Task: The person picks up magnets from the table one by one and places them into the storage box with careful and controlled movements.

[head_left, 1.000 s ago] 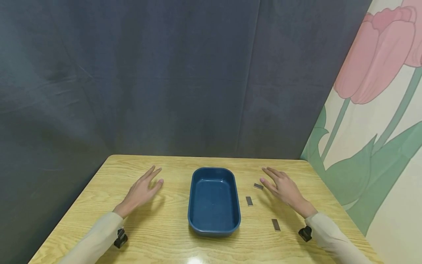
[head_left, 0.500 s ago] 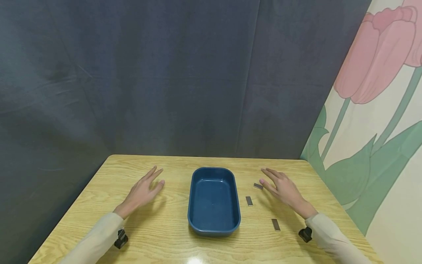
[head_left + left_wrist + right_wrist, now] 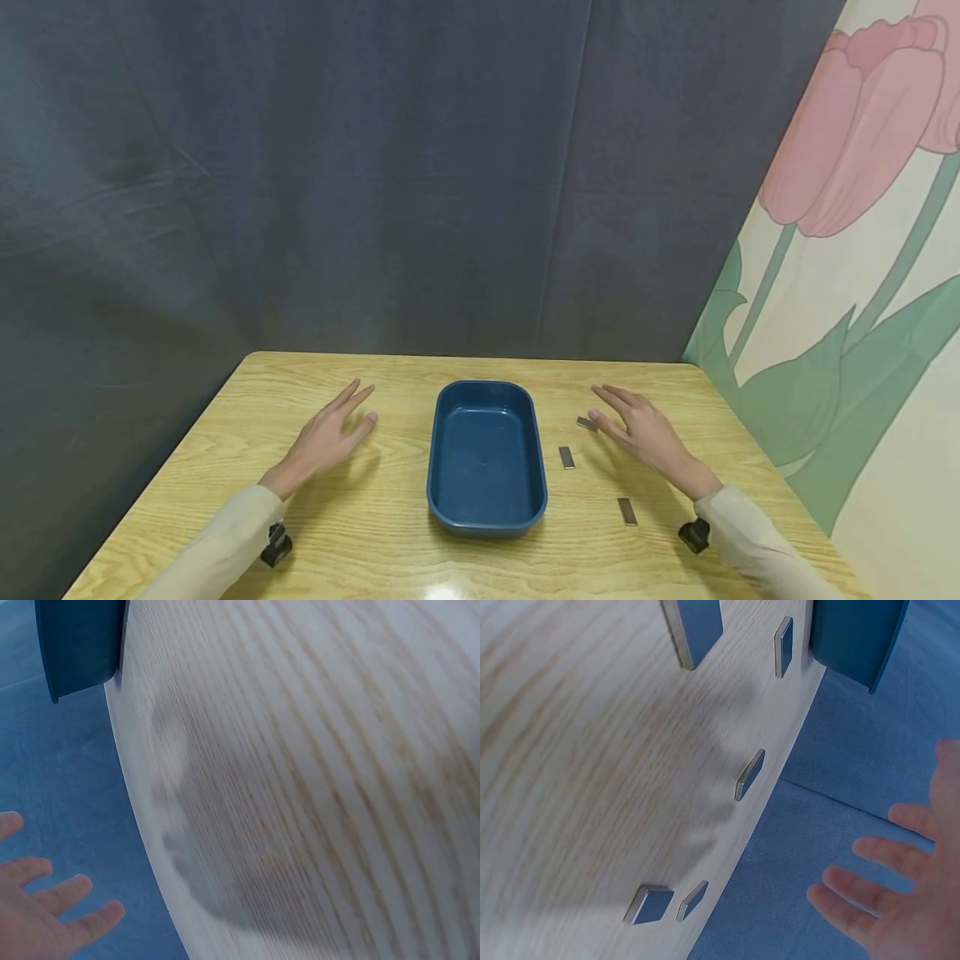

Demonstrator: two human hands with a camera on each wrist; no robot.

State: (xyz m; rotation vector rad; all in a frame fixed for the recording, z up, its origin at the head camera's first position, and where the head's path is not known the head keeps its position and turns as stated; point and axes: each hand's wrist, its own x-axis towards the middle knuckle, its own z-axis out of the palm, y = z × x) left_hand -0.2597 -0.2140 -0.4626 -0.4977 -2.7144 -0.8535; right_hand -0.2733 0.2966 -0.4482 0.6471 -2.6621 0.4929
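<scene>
A deep blue rectangular tray [image 3: 486, 462] with rounded corners stands on the table between the hands, nothing lying in it. To its left, my left hand [image 3: 322, 442] hovers over the table with fingers spread, holding nothing. My right hand [image 3: 648, 437] hovers on the other side, fingers loosely extended and also holding nothing. Nearest its thumb lies a small dark flat tile [image 3: 587, 423]. Two similar tiles lie closer to the tray's right side [image 3: 567, 457] and nearer the front. In the right wrist view several tiles [image 3: 751, 775] show; some are hidden by the right hand in the head view.
The wood-grain table [image 3: 390, 550] ends at a dark blue curtain [image 3: 420, 183] behind. A wall painted with pink tulips [image 3: 855, 142] rises at the right. Black wrist devices [image 3: 276, 543] sit on both cream sleeves.
Both hands have drifted very slightly inward, toward the tray. The tray and tiles stay where they were.
</scene>
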